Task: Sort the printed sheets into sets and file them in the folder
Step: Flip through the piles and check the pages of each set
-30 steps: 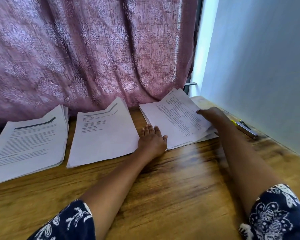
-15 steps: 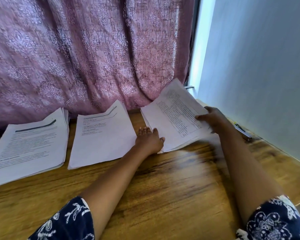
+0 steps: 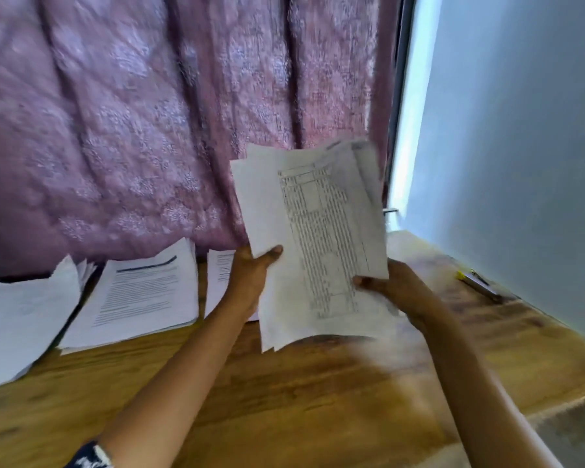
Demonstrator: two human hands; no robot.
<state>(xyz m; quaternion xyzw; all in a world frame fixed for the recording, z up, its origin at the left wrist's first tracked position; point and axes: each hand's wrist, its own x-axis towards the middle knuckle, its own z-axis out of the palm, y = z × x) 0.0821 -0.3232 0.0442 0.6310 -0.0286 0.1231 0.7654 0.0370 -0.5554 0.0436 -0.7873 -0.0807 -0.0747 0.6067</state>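
The left hand [image 3: 254, 278] and the right hand [image 3: 397, 290] hold together a stack of white printed sheets [image 3: 318, 238] in the air above the brown wooden table [image 3: 284, 400], in front of the pink patterned curtain [image 3: 132, 130]. The stack stands nearly upright, and its lower edge is apart from the table. The left hand grips the left edge: its thumb lies on the front of the top sheet [image 3: 331, 258], the other fingers are hidden behind the paper. The right hand grips the lower right part in the same way, thumb on the front. Both hands are closed narrowly round the paper. The top sheet carries a long printed table with many small rows, too blurred to read. The sheets are not aligned; some corners stick out at the top.

Along the curtain lie other white paper piles on the table. The pile with a dark heading bar [image 3: 142, 298] lies left of the left hand, a further pile [image 3: 21, 319] lies at the left border, and a third pile [image 3: 218, 282] is partly hidden behind the left hand. A slim pen with a yellow end [image 3: 480, 283] lies at the right, near the pale blue wall [image 3: 520, 163].
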